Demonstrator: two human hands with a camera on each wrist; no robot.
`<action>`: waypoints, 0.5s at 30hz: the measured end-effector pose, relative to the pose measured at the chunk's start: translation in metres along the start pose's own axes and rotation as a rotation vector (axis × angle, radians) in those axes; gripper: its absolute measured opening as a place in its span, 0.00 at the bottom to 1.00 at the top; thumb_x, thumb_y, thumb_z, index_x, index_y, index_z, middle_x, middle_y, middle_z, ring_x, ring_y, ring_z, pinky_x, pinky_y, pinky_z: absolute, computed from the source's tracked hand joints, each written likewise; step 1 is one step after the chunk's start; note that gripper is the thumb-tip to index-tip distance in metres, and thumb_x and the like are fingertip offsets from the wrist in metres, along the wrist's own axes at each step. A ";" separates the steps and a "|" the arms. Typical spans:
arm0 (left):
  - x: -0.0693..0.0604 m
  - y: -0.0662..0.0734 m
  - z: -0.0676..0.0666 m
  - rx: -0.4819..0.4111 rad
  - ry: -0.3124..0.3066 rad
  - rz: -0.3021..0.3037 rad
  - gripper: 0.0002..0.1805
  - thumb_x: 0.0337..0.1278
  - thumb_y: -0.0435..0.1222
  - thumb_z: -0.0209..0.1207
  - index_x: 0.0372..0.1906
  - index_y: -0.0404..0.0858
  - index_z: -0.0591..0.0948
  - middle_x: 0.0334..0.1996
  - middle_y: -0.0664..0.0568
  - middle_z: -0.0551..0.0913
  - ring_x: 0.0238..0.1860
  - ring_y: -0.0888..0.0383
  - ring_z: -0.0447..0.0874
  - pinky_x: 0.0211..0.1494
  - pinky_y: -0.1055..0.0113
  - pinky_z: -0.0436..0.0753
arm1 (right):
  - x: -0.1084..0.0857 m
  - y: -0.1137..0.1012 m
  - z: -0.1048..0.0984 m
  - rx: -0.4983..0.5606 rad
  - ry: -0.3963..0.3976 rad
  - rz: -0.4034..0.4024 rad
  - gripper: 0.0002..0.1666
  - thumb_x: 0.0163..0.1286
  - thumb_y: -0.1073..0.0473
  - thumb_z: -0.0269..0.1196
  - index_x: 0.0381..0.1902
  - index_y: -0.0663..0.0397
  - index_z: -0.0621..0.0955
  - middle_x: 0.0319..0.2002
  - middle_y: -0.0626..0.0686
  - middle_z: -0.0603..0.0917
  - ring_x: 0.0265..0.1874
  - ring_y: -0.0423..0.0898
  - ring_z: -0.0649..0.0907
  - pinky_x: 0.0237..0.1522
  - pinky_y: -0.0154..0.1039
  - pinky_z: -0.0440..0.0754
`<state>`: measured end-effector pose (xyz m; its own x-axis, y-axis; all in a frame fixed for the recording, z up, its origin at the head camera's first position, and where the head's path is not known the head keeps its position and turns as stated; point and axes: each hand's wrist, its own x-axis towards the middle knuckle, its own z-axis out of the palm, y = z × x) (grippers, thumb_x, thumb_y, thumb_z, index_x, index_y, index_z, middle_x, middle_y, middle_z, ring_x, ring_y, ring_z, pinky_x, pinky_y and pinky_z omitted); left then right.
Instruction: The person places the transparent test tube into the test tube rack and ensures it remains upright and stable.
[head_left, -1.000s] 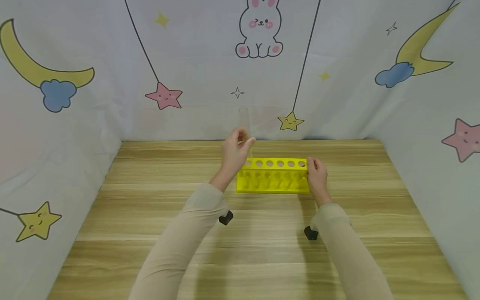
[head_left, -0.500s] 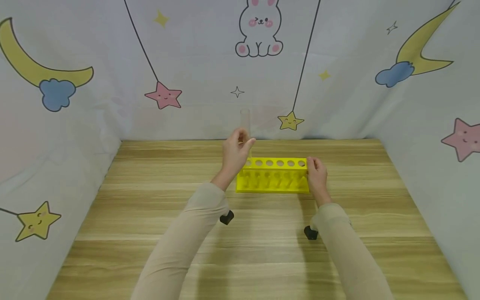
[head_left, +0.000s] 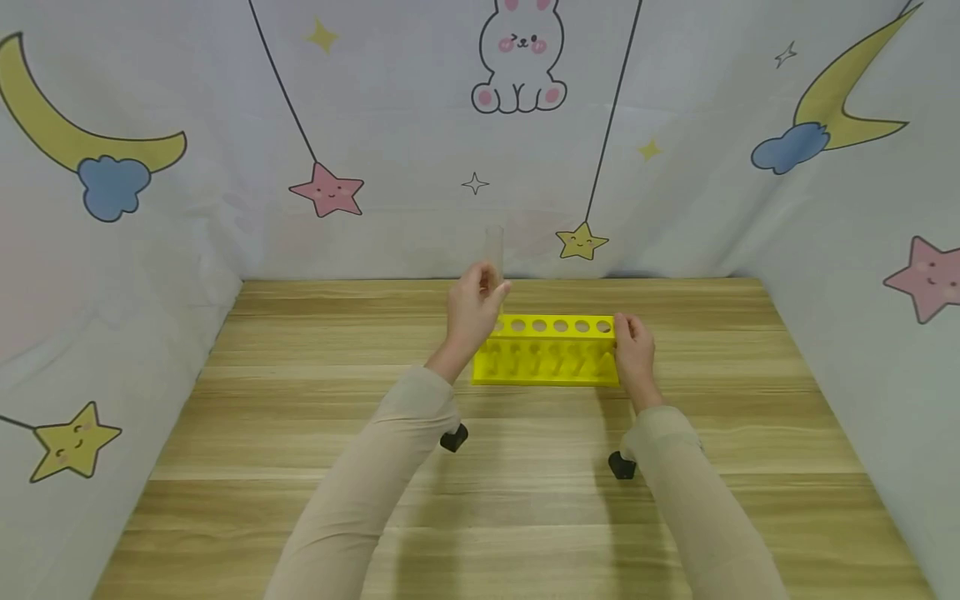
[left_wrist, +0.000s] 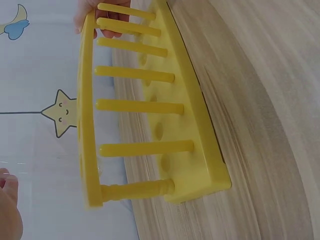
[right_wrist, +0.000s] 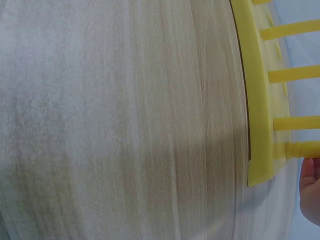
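A clear test tube (head_left: 494,243) stands nearly upright in my left hand (head_left: 472,307), pinched between thumb and fingers. It is above the left end of a yellow test tube rack (head_left: 546,383). The tube's lower part is hard to see, so I cannot tell how far it reaches into the leftmost hole. My right hand (head_left: 636,350) grips the rack's right end; in the right wrist view its fingers (right_wrist: 311,177) touch the end post. From the left wrist view, a row of upright pegs (left_wrist: 140,107) joins no tube, and my left hand (left_wrist: 9,210) shows at the edge.
The rack stands on a wood-grain table (head_left: 300,400), towards its back edge. A white cloth (head_left: 405,125) printed with moons, stars and a rabbit hangs behind and at both sides. Black camera mounts (head_left: 453,437) stick out beneath both wrists.
My left hand has tipped the test tube slightly to the right, and its top is a little lower. The right hand and the rack have stayed put.
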<state>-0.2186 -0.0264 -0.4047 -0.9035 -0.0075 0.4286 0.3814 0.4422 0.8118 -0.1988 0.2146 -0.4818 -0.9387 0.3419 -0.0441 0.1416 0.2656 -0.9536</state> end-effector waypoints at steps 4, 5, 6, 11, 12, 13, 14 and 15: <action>-0.001 -0.001 0.001 0.022 -0.007 0.005 0.11 0.51 0.37 0.59 0.33 0.35 0.71 0.28 0.47 0.75 0.37 0.54 0.78 0.39 0.68 0.81 | 0.000 0.000 0.000 0.003 0.001 -0.003 0.25 0.67 0.41 0.44 0.41 0.57 0.73 0.29 0.47 0.69 0.28 0.41 0.68 0.29 0.28 0.69; -0.002 -0.001 0.001 0.031 -0.007 0.010 0.11 0.51 0.37 0.59 0.34 0.35 0.72 0.28 0.47 0.75 0.37 0.54 0.78 0.39 0.68 0.81 | 0.000 0.000 0.000 0.004 0.003 -0.005 0.25 0.67 0.41 0.44 0.41 0.57 0.73 0.29 0.47 0.69 0.28 0.41 0.68 0.29 0.28 0.69; -0.002 -0.001 0.001 0.040 -0.006 0.012 0.11 0.51 0.37 0.59 0.34 0.35 0.72 0.29 0.47 0.76 0.37 0.54 0.78 0.39 0.68 0.81 | 0.000 0.000 0.000 0.009 0.003 -0.003 0.25 0.67 0.41 0.44 0.41 0.57 0.73 0.29 0.46 0.69 0.27 0.41 0.68 0.28 0.28 0.69; -0.003 -0.002 0.003 0.065 -0.007 0.010 0.11 0.51 0.37 0.59 0.35 0.34 0.72 0.31 0.46 0.77 0.36 0.54 0.77 0.39 0.67 0.80 | -0.001 -0.001 -0.001 0.019 0.005 0.005 0.24 0.67 0.42 0.44 0.41 0.57 0.73 0.28 0.46 0.69 0.27 0.40 0.68 0.28 0.28 0.69; -0.004 -0.003 0.003 0.066 -0.008 0.007 0.12 0.51 0.38 0.59 0.35 0.34 0.72 0.31 0.46 0.77 0.36 0.54 0.77 0.39 0.67 0.80 | -0.001 -0.001 -0.001 0.019 0.004 0.009 0.24 0.67 0.42 0.45 0.41 0.57 0.73 0.28 0.46 0.69 0.26 0.40 0.68 0.28 0.28 0.69; -0.004 -0.003 0.004 0.073 -0.009 0.007 0.12 0.51 0.38 0.59 0.35 0.34 0.72 0.31 0.46 0.77 0.36 0.54 0.77 0.39 0.68 0.80 | -0.001 -0.002 -0.001 0.019 0.003 0.012 0.24 0.67 0.42 0.45 0.42 0.58 0.73 0.29 0.46 0.69 0.26 0.40 0.68 0.27 0.27 0.69; -0.005 -0.003 0.004 0.078 -0.008 0.006 0.13 0.51 0.39 0.59 0.35 0.34 0.72 0.31 0.46 0.77 0.36 0.54 0.77 0.38 0.68 0.80 | -0.001 -0.002 -0.001 0.019 0.001 0.016 0.24 0.67 0.43 0.45 0.42 0.58 0.74 0.29 0.47 0.69 0.26 0.40 0.68 0.27 0.27 0.69; -0.005 -0.004 0.004 0.084 -0.007 0.006 0.13 0.51 0.39 0.59 0.36 0.34 0.72 0.31 0.46 0.77 0.35 0.54 0.77 0.38 0.68 0.80 | -0.001 -0.003 -0.002 0.020 -0.002 0.023 0.24 0.68 0.43 0.45 0.42 0.59 0.73 0.29 0.47 0.69 0.26 0.40 0.68 0.27 0.27 0.68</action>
<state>-0.2163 -0.0243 -0.4116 -0.9028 0.0014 0.4300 0.3691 0.5155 0.7733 -0.1975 0.2149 -0.4789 -0.9361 0.3454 -0.0666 0.1567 0.2401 -0.9580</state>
